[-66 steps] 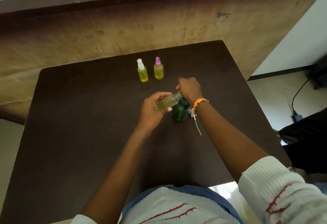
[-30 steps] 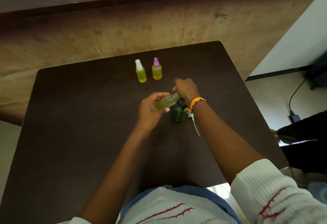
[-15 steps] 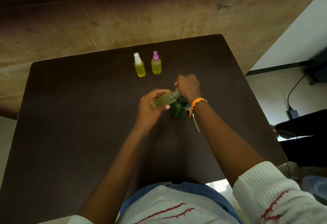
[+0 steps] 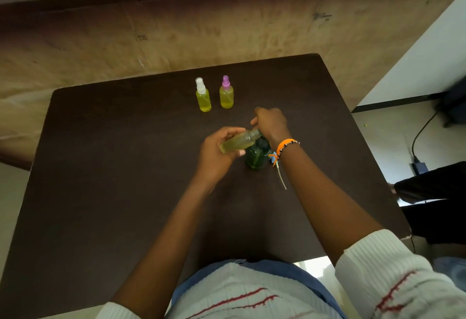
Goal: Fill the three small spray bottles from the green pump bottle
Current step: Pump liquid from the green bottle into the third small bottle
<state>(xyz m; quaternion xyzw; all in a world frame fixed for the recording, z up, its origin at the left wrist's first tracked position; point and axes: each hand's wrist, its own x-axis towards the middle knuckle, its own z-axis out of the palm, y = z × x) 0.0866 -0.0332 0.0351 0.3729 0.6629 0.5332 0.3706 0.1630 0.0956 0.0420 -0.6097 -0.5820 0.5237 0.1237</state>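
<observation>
Dark brown table (image 4: 100, 167) fills centre frame. Upper centre: white-capped spray bottle (image 4: 203, 95) and, just right of it, purple-capped spray bottle (image 4: 226, 93), both upright, capped, holding yellow liquid, standing close but apart. Centre: left hand (image 4: 218, 151) curled around an uncapped spray bottle (image 4: 239, 141), tilted near horizontal, open neck pointing right, partly filled with yellowish liquid. Its neck meets the top of the green pump bottle (image 4: 257, 157), upright on the table. Right hand (image 4: 271, 123) closed over the pump head, which is hidden beneath it. Orange bracelet (image 4: 283, 146) on right wrist.
</observation>
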